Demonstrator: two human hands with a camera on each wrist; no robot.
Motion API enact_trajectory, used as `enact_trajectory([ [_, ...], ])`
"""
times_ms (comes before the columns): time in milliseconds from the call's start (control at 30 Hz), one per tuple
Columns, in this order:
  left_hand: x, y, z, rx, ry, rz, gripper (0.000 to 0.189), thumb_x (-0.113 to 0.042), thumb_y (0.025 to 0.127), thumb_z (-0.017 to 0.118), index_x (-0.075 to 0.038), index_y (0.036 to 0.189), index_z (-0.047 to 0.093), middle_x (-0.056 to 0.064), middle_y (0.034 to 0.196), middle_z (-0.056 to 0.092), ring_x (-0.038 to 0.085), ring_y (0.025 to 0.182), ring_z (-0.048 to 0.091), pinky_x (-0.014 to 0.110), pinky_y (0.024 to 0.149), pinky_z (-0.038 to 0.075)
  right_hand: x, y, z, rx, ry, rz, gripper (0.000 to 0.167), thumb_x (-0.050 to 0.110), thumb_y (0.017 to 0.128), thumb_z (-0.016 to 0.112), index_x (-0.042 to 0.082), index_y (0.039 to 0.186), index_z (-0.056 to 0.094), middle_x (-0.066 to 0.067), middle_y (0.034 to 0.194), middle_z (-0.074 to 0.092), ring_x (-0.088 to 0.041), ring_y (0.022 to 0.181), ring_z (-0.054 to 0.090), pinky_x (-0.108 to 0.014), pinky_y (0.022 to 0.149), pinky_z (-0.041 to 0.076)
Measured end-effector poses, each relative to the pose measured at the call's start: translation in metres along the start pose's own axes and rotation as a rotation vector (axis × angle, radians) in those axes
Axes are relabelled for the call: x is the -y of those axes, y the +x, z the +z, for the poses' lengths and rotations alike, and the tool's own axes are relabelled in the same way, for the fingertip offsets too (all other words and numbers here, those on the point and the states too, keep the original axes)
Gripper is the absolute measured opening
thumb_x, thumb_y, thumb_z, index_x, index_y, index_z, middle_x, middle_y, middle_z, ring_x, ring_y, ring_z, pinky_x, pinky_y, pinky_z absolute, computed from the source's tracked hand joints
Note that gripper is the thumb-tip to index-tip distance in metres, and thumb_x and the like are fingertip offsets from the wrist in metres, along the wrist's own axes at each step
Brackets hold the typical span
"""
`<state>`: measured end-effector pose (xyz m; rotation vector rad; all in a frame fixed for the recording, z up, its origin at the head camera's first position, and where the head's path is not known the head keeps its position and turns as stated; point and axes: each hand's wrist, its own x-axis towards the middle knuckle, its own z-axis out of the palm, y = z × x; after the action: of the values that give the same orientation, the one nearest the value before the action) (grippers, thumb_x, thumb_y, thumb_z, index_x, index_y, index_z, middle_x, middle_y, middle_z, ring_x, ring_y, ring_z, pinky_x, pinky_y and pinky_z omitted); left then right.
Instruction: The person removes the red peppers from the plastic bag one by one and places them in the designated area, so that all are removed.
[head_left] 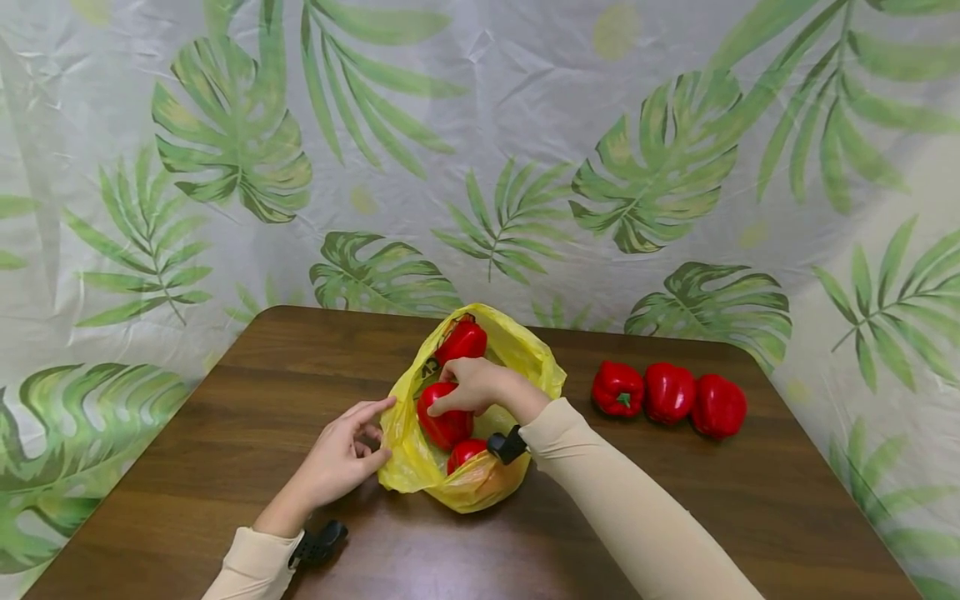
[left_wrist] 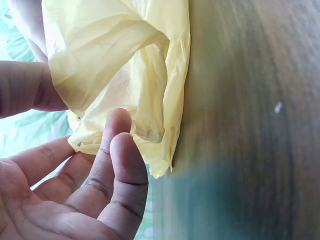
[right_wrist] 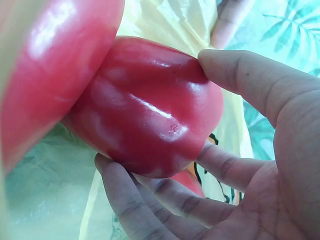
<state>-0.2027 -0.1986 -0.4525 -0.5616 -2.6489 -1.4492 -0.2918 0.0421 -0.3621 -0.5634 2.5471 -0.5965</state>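
A yellow plastic bag (head_left: 405,450) stands with its mouth spread on the table. Inside it, my right hand (head_left: 483,387) grips a red bell pepper (head_left: 444,421), the thumb on one side and the fingers round the other, as the right wrist view shows. Another red pepper (head_left: 463,340) lies deeper at the bag's far side, and one more (head_left: 467,454) is partly covered near the front rim. My left hand (head_left: 341,454) holds the bag's left edge; in the left wrist view its curled fingers (left_wrist: 120,165) are against the thin plastic (left_wrist: 110,55).
Three red bell peppers sit in a row right of the bag: the left one (head_left: 618,390), the middle one (head_left: 670,393) and the right one (head_left: 718,407). Beneath everything is a brown wooden table (head_left: 247,417). A leaf-patterned cloth (head_left: 517,108) hangs behind its far edge.
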Motion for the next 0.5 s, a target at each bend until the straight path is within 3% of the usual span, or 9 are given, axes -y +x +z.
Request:
enact_trajectory([
  [300, 0.002, 0.0, 0.002, -0.011, 0.014, -0.008, 0.068, 0.003, 0.088, 0.077, -0.002, 0.152, 0.058, 0.017, 0.141, 0.064, 0.004, 0.091, 0.066, 0.025, 0.062, 0.056, -0.006, -0.009, -0.007, -0.008, 0.048, -0.006, 0.057, 0.04, 0.094, 0.08, 0.006, 0.137, 0.061, -0.008, 0.124, 0.067, -0.016, 0.085, 0.067, -0.027, 0.075, 0.06],
  [500, 0.001, 0.0, 0.003, -0.022, 0.02, 0.008, 0.068, 0.004, 0.087, 0.078, -0.001, 0.151, 0.058, 0.017, 0.139, 0.065, 0.004, 0.091, 0.066, 0.024, 0.063, 0.057, -0.011, -0.013, -0.012, -0.023, 0.05, -0.014, 0.056, 0.039, 0.095, 0.079, 0.005, 0.136, 0.061, -0.01, 0.127, 0.069, -0.017, 0.086, 0.068, -0.029, 0.077, 0.061],
])
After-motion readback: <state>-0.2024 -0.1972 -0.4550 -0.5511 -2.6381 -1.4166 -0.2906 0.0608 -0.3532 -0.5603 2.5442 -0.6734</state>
